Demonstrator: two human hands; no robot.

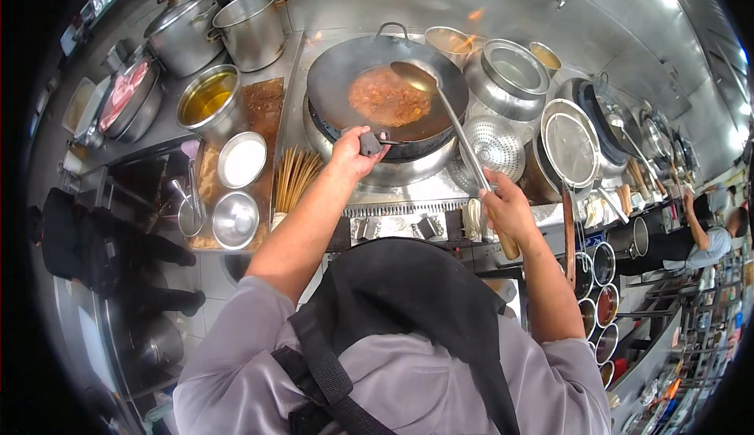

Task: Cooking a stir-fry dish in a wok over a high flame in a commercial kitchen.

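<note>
A large dark wok (330,81) sits on a steel burner ring (406,172), and reddish-brown sauce with small bits of food (386,99) covers its bottom. My left hand (356,151) grips the wok's near handle through a dark folded cloth (370,144). In my right hand (506,205) is a long-handled metal ladle (459,122), held by the lower part of its shaft above a wooden end. The ladle's bowl is over the right side of the sauce; whether it touches the sauce I cannot tell.
Left of the wok stand a steel pot of yellow oil (207,100), a bowl of white contents (242,160) and a bundle of thin sticks (296,178). At right are a perforated skimmer (493,149) and a mesh strainer (569,143). Flames (471,28) rise behind. Other people (698,237) stand nearby.
</note>
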